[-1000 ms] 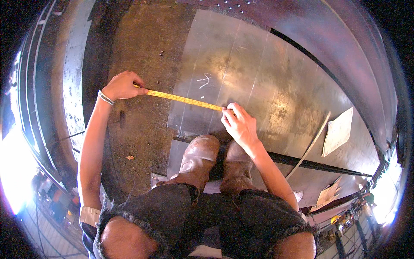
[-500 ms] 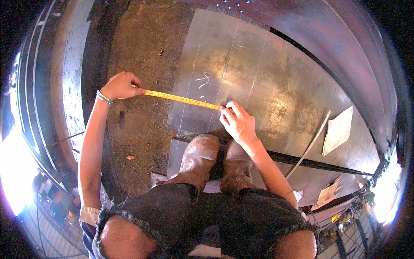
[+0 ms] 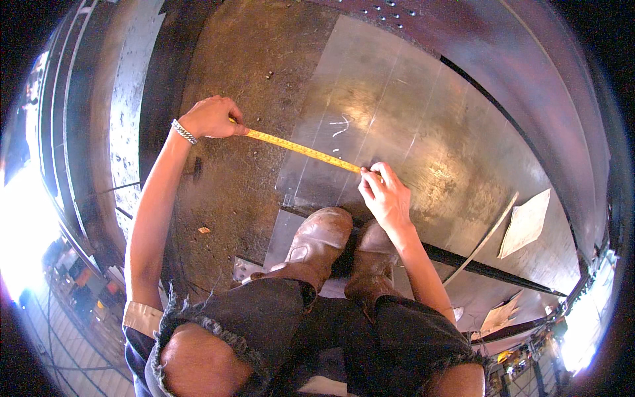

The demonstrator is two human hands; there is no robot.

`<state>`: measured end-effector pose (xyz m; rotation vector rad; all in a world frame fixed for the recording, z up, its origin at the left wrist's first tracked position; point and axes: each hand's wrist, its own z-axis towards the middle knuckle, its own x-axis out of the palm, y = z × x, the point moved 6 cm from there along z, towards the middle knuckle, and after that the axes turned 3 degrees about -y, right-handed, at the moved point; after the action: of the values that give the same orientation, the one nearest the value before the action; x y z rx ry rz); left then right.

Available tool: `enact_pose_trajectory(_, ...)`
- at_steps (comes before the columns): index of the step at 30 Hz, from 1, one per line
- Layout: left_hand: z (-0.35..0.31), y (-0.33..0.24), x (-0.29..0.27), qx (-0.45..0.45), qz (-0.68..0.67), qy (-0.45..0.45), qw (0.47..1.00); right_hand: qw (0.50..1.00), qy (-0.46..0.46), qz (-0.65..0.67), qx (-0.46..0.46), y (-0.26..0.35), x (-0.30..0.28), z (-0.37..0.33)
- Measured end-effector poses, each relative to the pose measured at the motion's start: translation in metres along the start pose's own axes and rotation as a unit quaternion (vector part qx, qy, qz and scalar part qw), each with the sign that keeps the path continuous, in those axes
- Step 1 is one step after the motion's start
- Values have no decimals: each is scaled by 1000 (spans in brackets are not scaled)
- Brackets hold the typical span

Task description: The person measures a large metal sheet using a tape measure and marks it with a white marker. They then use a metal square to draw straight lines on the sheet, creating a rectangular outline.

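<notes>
A yellow tape measure blade [image 3: 304,151] stretches between my two hands, sloping down to the right. My left hand [image 3: 215,118], with a chain bracelet at the wrist, pinches its left end above the brown ground. My right hand [image 3: 387,195] grips the other end between thumb and fingers, over a grey metal plate [image 3: 436,152]. Thin straight lines and a white chalk mark [image 3: 340,126] show on the plate near the blade. Whether a tape case sits inside either hand is hidden.
My brown boots [image 3: 324,231] stand at the plate's near edge. A thin strip [image 3: 483,238] and a sheet of paper [image 3: 524,223] lie on the right. A dark reddish steel piece with holes [image 3: 390,12] is at the far side; long steel beams [image 3: 129,92] run along the left.
The whole view has shifted, so most things sit farther right. My left hand has come slightly closer to my right, and the exposed blade looks a little shorter. Both hands keep their hold.
</notes>
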<state>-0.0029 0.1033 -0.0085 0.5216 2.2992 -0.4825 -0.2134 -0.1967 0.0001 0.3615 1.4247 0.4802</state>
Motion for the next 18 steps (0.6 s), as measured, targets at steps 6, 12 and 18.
enact_pose_trajectory(6,2,3,4,9,-20,-8,1000,1000,-4,-5,-3,1,-1,0)
enact_pose_trajectory(12,5,-2,1,20,-8,8,1000,1000,1,-4,-2,-1,-2,-1)
enact_pose_trajectory(18,2,2,2,32,-26,-30,999,1000,4,5,-2,0,-1,1)
